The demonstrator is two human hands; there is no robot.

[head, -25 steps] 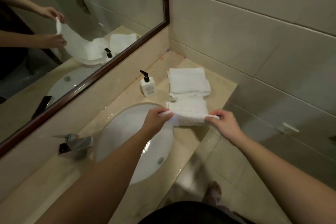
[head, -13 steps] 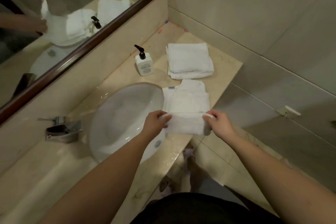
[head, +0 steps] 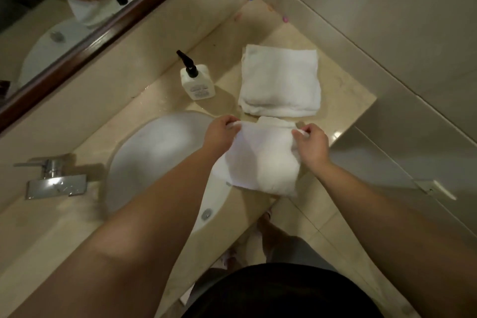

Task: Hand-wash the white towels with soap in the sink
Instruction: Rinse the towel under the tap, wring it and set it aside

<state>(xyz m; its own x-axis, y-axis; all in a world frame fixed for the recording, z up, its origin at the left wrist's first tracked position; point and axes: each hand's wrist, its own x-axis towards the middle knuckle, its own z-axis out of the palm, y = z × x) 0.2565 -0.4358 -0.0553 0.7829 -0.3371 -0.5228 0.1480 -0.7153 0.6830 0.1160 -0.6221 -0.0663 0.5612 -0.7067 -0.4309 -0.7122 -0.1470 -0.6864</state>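
- Left hand (head: 221, 132): fingers are being curled over the upper left corner of a white towel (head: 260, 160), which is being pinched between thumb and fingers.
- Right hand (head: 311, 143): the upper right corner of the same towel is being gripped, fingers bent round the edge.
- White towel: is being held stretched between both hands above the counter edge, just right of the sink (head: 154, 152); its lower part is hanging toward the person, partly overlapping the basin rim. Whether it is touching the counter cannot be told.
- Second towel (head: 277, 121): a white fold is being partly hidden behind the held towel, lying on the countertop (head: 343, 100).
- Folded towel stack (head: 280, 80): is being kept on the countertop beyond the hands, near the corner of the wall.
- Soap bottle (head: 197, 82): white body, black pump, is standing upright on the countertop, just left of the stack and behind the sink.
- Sink: white oval basin is being set under the countertop, a drain fitting showing near its front wall.
- Faucet (head: 55, 178): chrome, is being seated on the countertop at the left of the basin.
- Mirror (head: 77, 8): dark wooden frame; hands, towel and bottle are being reflected.
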